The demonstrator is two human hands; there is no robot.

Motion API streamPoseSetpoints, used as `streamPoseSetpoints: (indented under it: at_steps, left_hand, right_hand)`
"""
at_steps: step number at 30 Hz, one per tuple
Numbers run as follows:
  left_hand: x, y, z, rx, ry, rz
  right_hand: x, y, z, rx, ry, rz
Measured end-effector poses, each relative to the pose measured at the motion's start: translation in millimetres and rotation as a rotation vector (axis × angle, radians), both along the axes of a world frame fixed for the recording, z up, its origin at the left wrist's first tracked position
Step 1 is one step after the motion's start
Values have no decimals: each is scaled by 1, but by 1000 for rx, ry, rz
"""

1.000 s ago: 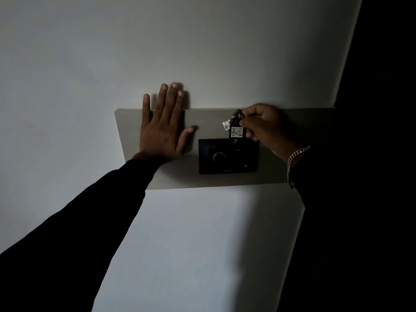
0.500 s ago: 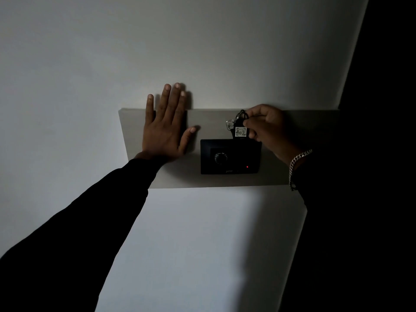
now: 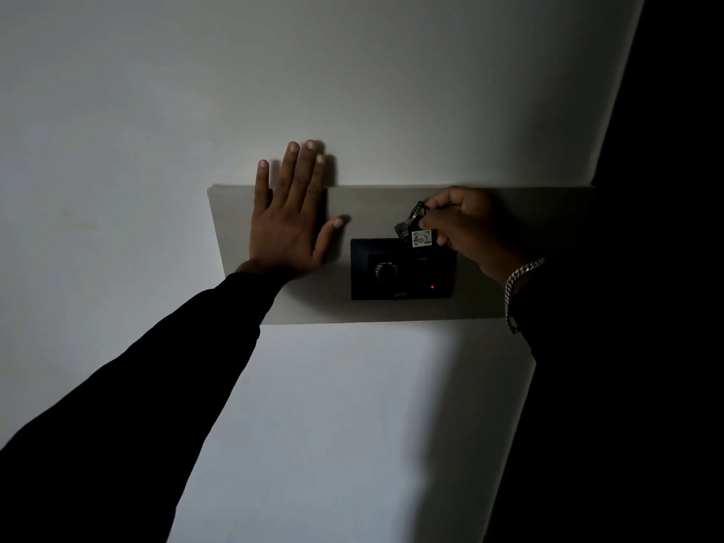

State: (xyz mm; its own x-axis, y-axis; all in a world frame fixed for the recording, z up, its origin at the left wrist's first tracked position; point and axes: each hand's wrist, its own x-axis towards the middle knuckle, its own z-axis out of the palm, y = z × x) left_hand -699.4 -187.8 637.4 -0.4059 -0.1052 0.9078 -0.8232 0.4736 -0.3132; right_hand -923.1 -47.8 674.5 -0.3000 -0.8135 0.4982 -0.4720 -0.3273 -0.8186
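DIM ROOM: a person's right hand [image 3: 462, 229] pinches a fob [image 3: 421, 238] tagged "402" at the top edge of a black switch unit [image 3: 391, 286]. The unit sits right of centre on a grey panel [image 3: 391, 312] fixed to the wall [image 3: 352, 92]. The fob's lower end meets the unit's top edge, above and right of its dial [image 3: 386, 272]. Whether it has entered a slot cannot be told in this light. Small keys [image 3: 402, 228] hang from the ring just left of the fob.

The left hand [image 3: 288, 225] lies flat, fingers straight and spread, across the panel's top edge toward its left end. Its fingertips rest on the bare wall above, and its thumb points toward the unit without touching it. It holds nothing. A red light [image 3: 432, 286] glows near the unit's lower right corner. A chain bracelet [image 3: 517, 276] circles the right wrist.

The step appears to be seating the fob in the unit to power the room. Done well, it likely calls for holding the fob upright and square to the top edge. It should be pressed straight down rather than at an angle, with the loose keys clear of the opening so they do not snag. The braced left hand should steady the reach. A slow push until the fob stops would be the safest finish.
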Motion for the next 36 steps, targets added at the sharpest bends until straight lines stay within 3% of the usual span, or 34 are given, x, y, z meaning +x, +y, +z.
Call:
streamPoseSetpoints:
  at_steps: [19, 36]
  left_hand:
    - [-1, -1, 0, 0, 4, 3]
    - [-1, -3, -1, -9, 3, 1]
  right_hand:
    - [-12, -16, -10, -173, 238, 123]
    - [-17, -20, -22, -186, 122, 83]
